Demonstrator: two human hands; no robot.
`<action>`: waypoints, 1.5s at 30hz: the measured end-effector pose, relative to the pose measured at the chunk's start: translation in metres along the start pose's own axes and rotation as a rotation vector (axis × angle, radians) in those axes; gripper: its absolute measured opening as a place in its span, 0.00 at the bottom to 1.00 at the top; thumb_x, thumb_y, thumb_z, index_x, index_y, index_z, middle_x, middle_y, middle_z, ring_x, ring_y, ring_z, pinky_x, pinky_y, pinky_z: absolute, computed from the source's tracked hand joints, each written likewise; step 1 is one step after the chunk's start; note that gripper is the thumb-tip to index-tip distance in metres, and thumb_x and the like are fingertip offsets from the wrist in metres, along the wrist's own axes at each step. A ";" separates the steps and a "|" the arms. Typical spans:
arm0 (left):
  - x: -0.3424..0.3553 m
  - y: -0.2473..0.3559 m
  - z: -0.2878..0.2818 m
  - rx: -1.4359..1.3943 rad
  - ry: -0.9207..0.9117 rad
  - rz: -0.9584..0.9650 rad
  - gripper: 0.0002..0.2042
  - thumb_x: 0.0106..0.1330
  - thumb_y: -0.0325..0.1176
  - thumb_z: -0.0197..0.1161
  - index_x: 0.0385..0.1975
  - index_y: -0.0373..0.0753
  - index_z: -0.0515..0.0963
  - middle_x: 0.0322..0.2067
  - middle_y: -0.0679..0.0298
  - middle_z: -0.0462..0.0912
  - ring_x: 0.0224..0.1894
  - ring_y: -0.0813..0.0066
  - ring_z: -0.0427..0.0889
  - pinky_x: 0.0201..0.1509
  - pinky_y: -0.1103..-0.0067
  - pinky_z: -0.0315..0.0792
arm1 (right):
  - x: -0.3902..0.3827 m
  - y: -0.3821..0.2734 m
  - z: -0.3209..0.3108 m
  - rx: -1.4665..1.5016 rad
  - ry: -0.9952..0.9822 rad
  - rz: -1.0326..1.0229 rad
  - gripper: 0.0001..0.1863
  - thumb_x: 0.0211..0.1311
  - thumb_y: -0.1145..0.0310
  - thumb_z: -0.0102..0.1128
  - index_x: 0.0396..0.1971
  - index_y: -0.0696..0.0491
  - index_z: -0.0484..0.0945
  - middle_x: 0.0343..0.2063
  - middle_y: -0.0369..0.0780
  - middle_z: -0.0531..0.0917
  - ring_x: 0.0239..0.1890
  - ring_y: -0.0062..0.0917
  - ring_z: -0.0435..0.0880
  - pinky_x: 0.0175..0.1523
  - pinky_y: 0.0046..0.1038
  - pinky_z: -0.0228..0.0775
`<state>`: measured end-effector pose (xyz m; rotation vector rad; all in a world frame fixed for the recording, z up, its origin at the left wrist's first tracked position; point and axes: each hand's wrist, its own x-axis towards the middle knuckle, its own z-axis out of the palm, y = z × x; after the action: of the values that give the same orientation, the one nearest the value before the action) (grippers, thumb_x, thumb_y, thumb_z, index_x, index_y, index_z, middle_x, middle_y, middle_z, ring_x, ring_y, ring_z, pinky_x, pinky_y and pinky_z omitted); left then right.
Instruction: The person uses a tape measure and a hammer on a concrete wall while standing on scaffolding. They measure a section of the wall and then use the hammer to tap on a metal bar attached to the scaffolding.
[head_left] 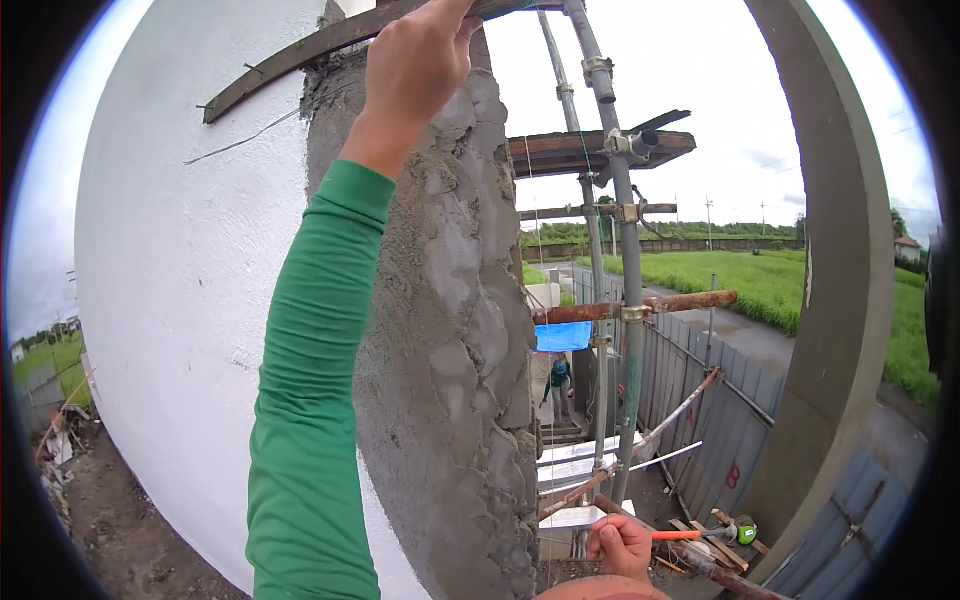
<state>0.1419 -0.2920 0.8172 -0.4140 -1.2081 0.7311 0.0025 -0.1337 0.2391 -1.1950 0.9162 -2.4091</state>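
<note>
Left hand (418, 62) is up top with fingers pinched on the weathered curved wooden batten (300, 52) against the rough grey mortar wall edge (450, 330), while the right hand (622, 545) below is fisted round an orange-handled tool (690, 535), so probably best keeping that batten pressed flush.
</note>
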 end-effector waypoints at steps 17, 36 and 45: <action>0.060 -0.124 0.096 0.378 -0.097 -0.264 0.18 0.74 0.42 0.58 0.36 0.32 0.86 0.38 0.42 0.86 0.47 0.43 0.86 0.50 0.56 0.80 | -0.087 0.106 -0.016 -0.272 -0.331 0.459 0.13 0.78 0.62 0.59 0.50 0.55 0.83 0.39 0.32 0.84 0.42 0.17 0.80 0.50 0.25 0.75; 0.080 -0.105 -0.050 -0.730 -1.039 -0.401 0.07 0.71 0.31 0.60 0.37 0.37 0.83 0.35 0.65 0.82 0.37 0.76 0.80 0.44 0.76 0.78 | -0.079 0.108 -0.057 -0.001 0.296 0.294 0.07 0.78 0.66 0.59 0.46 0.52 0.81 0.25 0.29 0.77 0.23 0.11 0.71 0.29 0.19 0.68; 0.043 -0.065 -0.010 -1.196 -0.449 -0.671 0.14 0.78 0.33 0.56 0.55 0.32 0.78 0.48 0.59 0.84 0.47 0.71 0.83 0.56 0.72 0.78 | -0.088 0.103 -0.046 -0.154 0.226 0.268 0.08 0.79 0.66 0.59 0.46 0.53 0.81 0.27 0.29 0.79 0.26 0.10 0.73 0.31 0.17 0.69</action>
<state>0.1774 -0.3064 0.8855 -0.7682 -2.0015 -0.5962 0.0182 -0.1465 0.0973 -0.7954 1.2619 -2.3191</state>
